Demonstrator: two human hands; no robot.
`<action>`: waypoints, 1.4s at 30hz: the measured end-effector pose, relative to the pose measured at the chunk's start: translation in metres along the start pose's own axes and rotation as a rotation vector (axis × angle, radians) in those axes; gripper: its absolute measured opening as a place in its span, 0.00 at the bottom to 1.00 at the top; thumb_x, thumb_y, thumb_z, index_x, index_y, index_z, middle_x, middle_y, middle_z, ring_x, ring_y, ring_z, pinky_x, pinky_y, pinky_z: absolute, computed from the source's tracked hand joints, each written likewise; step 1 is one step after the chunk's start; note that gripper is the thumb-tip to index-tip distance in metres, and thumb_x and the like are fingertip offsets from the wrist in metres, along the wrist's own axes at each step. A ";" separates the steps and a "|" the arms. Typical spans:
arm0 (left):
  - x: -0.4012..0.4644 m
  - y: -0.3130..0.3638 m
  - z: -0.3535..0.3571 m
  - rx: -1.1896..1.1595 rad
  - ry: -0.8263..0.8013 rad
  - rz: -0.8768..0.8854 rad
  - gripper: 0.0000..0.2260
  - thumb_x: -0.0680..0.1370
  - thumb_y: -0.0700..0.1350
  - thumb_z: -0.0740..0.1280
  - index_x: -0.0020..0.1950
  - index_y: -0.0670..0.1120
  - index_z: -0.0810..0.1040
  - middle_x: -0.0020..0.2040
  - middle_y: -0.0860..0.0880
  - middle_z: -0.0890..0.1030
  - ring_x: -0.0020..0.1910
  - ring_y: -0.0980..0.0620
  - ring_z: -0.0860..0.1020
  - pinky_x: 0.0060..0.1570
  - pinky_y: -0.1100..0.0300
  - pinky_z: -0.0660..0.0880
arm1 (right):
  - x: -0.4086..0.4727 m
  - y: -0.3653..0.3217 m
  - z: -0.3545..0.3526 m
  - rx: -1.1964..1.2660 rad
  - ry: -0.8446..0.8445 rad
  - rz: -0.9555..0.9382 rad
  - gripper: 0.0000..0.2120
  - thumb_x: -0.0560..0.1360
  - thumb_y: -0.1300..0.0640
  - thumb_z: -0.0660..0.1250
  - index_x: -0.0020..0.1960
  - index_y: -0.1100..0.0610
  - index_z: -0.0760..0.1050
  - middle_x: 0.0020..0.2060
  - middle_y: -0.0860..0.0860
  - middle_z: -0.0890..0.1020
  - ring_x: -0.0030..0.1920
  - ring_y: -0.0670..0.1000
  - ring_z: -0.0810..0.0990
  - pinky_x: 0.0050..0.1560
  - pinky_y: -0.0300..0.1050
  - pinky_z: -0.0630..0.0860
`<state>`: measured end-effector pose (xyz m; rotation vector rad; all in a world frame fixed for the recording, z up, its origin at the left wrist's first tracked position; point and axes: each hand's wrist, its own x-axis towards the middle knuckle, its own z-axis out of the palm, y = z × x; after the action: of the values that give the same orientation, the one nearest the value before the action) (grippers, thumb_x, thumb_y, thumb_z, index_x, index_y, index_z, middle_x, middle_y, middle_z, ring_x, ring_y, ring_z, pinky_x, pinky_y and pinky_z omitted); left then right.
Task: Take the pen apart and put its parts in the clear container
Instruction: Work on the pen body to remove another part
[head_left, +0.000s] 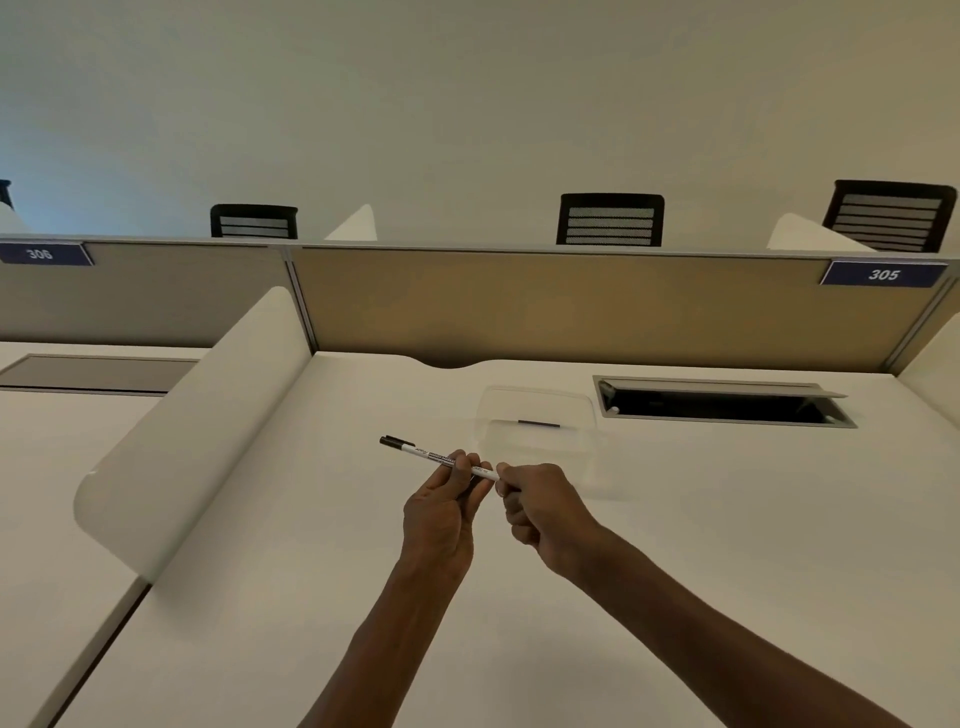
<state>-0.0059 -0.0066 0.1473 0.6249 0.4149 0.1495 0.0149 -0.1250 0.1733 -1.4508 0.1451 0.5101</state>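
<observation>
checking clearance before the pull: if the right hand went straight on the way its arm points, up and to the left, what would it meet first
Probably the left hand: the right hand pinches the white pen at its near end, almost touching the left fingers gripping the barrel. Depth is hard to judge.

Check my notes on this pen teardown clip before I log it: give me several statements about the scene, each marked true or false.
1. Both hands hold the pen. True: the left hand pinches the barrel, the right hand grips the end nearest the clear container.
2. The pen's black cap is already off. False: the cap is on, pointing left.
3. The clear container lies beyond the hands on the desk. True.
4. The container holds nothing. False: a thin dark stick lies inside.
5. The desk number plate reads 308. False: 305.
</observation>
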 end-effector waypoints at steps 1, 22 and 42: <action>0.000 0.001 0.001 0.004 -0.001 0.004 0.06 0.78 0.36 0.65 0.52 0.36 0.80 0.38 0.43 0.85 0.39 0.48 0.85 0.37 0.60 0.82 | 0.000 -0.001 0.000 -0.022 0.000 -0.020 0.17 0.80 0.56 0.59 0.34 0.58 0.73 0.22 0.48 0.65 0.22 0.45 0.58 0.22 0.38 0.56; 0.001 0.005 0.003 -0.027 0.012 -0.015 0.06 0.79 0.37 0.64 0.51 0.35 0.80 0.37 0.44 0.85 0.38 0.48 0.85 0.36 0.60 0.82 | 0.012 0.015 0.007 -0.502 0.188 -0.537 0.22 0.81 0.56 0.59 0.27 0.53 0.67 0.18 0.45 0.65 0.21 0.44 0.63 0.25 0.35 0.59; 0.009 -0.015 -0.009 -0.038 0.081 -0.052 0.06 0.78 0.36 0.65 0.52 0.34 0.79 0.38 0.43 0.85 0.39 0.49 0.85 0.37 0.60 0.82 | 0.014 0.013 -0.001 -0.023 0.050 0.078 0.17 0.78 0.54 0.60 0.32 0.57 0.73 0.22 0.48 0.65 0.21 0.45 0.58 0.22 0.38 0.57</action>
<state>-0.0016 -0.0118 0.1285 0.5717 0.5047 0.1334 0.0220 -0.1223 0.1554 -1.4853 0.2372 0.5412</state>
